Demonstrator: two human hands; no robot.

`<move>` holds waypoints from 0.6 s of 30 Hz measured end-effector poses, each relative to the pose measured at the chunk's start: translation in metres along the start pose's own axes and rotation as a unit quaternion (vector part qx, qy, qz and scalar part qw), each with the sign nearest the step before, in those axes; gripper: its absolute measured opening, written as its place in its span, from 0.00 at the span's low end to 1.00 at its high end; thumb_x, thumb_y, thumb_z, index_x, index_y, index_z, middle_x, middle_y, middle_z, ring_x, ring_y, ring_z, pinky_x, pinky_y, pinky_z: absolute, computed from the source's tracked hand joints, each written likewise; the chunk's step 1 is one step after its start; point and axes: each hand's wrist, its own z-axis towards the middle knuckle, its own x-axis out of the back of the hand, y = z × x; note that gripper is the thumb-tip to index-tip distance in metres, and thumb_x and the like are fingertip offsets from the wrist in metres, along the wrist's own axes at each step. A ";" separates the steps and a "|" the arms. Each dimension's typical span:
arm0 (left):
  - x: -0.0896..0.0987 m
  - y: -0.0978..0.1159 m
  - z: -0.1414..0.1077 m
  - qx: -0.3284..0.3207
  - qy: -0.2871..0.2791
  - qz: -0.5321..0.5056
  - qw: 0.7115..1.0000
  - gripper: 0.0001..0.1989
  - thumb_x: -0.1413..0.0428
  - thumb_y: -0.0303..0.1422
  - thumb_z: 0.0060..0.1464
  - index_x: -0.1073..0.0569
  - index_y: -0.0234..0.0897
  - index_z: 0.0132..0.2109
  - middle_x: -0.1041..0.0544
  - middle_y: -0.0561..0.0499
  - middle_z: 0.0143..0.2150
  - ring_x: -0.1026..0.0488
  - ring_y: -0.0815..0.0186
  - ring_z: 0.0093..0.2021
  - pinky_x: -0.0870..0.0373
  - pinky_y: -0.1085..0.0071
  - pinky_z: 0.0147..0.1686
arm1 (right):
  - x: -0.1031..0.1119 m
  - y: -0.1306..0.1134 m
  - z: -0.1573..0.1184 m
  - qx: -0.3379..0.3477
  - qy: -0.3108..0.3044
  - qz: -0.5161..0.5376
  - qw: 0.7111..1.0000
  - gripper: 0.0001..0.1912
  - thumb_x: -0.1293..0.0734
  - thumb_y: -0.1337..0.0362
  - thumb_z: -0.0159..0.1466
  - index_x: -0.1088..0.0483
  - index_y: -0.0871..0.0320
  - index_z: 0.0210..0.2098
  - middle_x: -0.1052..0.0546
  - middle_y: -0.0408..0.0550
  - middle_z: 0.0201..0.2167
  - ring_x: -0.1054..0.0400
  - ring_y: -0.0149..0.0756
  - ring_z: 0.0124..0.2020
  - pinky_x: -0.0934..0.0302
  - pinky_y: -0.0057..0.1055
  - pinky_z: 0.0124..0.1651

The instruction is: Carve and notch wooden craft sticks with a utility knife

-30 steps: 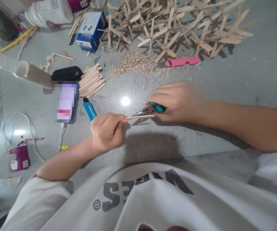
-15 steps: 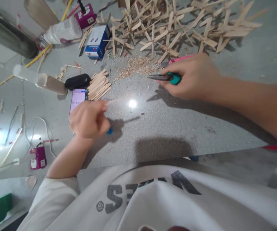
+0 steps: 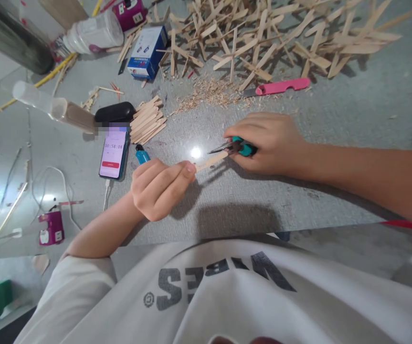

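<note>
My left hand (image 3: 163,190) pinches one end of a flat wooden craft stick (image 3: 210,162) between thumb and forefinger. My right hand (image 3: 268,143) is wrapped round needle-nose pliers (image 3: 244,147) with teal grips, their thin jaws pointing left. The stick's far end meets the pliers near the base of the jaws; whether they bite on it I cannot tell. Just behind my left hand lies a blue object with a black tip (image 3: 142,155), partly hidden. A stack of craft sticks (image 3: 147,122) rests beyond it, beside a phone (image 3: 112,154) showing a timer.
A pink-handled cutter knife (image 3: 282,87) lies past my right hand, by a scatter of wood chips (image 3: 209,93). Crossed stick pieces (image 3: 252,43) pile up along the back. A blue-white box (image 3: 147,52), a black case (image 3: 115,112) and bottles (image 3: 93,39) stand at the left.
My left hand has moved right, bringing the craft stick to the pliers. My right hand has come nearer with the pliers, uncovering the pink cutter knife. The phone is now fully visible.
</note>
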 end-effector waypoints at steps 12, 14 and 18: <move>-0.007 0.018 -0.004 0.186 0.017 -0.043 0.981 0.04 0.35 0.23 0.66 0.19 0.36 0.43 0.12 0.51 0.32 0.16 0.69 0.26 0.20 0.78 0.28 | 0.002 0.009 0.003 -0.078 0.088 0.015 0.993 0.05 0.32 0.59 0.68 0.23 0.48 0.41 0.15 0.48 0.35 0.21 0.48 0.38 0.30 0.43 0.43; -0.008 0.020 -0.005 0.202 0.009 -0.053 0.978 0.05 0.35 0.22 0.65 0.20 0.35 0.42 0.12 0.51 0.32 0.15 0.70 0.26 0.21 0.80 0.28 | 0.006 0.004 0.001 -0.082 0.075 0.007 0.994 0.05 0.32 0.59 0.69 0.23 0.47 0.42 0.15 0.49 0.36 0.21 0.49 0.39 0.29 0.45 0.46; -0.008 0.026 -0.005 0.219 -0.002 -0.077 0.973 0.07 0.33 0.20 0.61 0.21 0.34 0.42 0.11 0.50 0.33 0.13 0.70 0.29 0.22 0.84 0.30 | 0.006 -0.008 -0.005 -0.032 0.043 -0.017 0.998 0.09 0.34 0.59 0.71 0.22 0.49 0.46 0.14 0.50 0.38 0.21 0.50 0.40 0.30 0.46 0.46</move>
